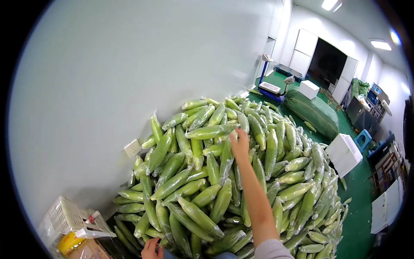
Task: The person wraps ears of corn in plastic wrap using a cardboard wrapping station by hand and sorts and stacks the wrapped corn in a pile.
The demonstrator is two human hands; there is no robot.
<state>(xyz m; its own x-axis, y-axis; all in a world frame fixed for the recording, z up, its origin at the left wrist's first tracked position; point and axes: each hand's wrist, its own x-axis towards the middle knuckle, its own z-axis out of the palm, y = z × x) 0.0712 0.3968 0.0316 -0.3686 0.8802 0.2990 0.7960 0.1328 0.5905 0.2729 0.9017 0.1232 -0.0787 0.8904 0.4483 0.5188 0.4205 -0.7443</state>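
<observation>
A large heap of plastic-wrapped ears of corn (200, 216), green husks on, leans against the wall and spreads over the floor in front of me. My right hand (240, 144) reaches into the upper middle of the heap. Its fingers are bent around the top end of a wrapped ear of corn (227, 159) that slants downward. Just above the fingers, another wrapped ear (211, 131) lies crosswise. At the bottom edge, my left hand (152, 249) is low beside the heap, fingers curled; whatever they hold, if anything, is hidden.
A white plastic crate (64, 218) with a yellow item (70, 244) stands at lower left. A wall socket (132, 148) is behind the heap. Right of it are a white foam box (345, 155), a big green sack (312, 112), platform scales (271, 88) and a blue stool (363, 140).
</observation>
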